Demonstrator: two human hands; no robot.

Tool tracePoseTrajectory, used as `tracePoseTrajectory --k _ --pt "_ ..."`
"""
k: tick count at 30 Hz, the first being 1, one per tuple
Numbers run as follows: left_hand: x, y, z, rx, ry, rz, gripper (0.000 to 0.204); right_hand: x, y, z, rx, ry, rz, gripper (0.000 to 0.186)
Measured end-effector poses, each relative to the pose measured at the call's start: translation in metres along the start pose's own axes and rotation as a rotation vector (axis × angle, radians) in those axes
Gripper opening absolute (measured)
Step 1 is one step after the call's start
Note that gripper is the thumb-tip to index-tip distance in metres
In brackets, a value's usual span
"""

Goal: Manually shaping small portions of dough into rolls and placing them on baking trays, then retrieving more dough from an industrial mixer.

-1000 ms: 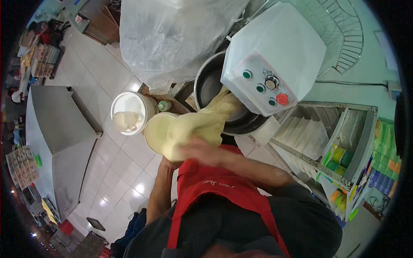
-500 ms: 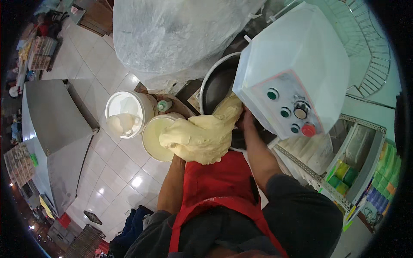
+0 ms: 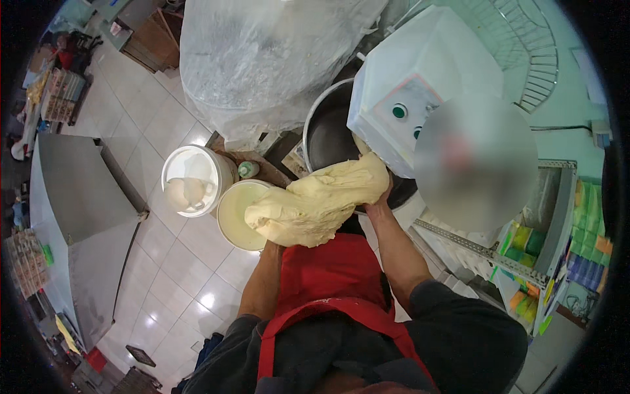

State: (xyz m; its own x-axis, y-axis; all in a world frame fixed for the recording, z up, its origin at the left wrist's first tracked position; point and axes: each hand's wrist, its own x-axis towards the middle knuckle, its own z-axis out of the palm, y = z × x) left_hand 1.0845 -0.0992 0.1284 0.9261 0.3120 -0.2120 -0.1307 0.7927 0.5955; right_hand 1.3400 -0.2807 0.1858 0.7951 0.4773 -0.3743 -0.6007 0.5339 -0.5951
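Observation:
A big, pale yellow mass of dough (image 3: pixel 318 203) hangs between my two hands, stretched sideways in front of my red apron. My right hand (image 3: pixel 382 198) grips its right end, by the mixer's metal bowl (image 3: pixel 312 121); the fingers are partly behind the dough. Under the left end, my left hand (image 3: pixel 273 247) bears the weight, and the dough hides nearly all of it. The dough overlaps the near rim of the bowl and the right rim of a cream bucket (image 3: pixel 222 220) with pale liquid inside. A strip of dough shows at the bowl, below the mixer head.
The white mixer head (image 3: pixel 426 65) juts over the bowl; a blurred patch covers part of its panel. A lidded white bucket (image 3: pixel 220 172) carries a pale scoop-like vessel (image 3: pixel 186 194). Plastic sheeting (image 3: pixel 269 72) drapes something ahead. A grey metal cabinet (image 3: pixel 92 223) stands left, shelving (image 3: pixel 551 217) right.
The dough's right end has come away from the bowl, rightward and toward me, with my right hand now more exposed beside it. My left hand stays under the left end. The view has shifted slightly.

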Motion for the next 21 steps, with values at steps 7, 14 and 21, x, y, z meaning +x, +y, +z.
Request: tracePoseTrajectory --k 7,14,21 --pt "-0.042 -0.003 0.021 0.081 -0.057 0.069 0.059 -0.146 -0.046 0.038 -0.023 0.295 0.431 0.076" --pt "-0.078 -0.061 0.087 0.181 0.015 0.174 0.060 -0.195 -0.134 0.038 -0.225 -0.114 0.690 0.073" --pt "-0.072 -0.090 0.128 0.300 0.108 0.301 0.061 -0.189 -0.145 0.248 -1.307 -1.681 0.563 0.067"
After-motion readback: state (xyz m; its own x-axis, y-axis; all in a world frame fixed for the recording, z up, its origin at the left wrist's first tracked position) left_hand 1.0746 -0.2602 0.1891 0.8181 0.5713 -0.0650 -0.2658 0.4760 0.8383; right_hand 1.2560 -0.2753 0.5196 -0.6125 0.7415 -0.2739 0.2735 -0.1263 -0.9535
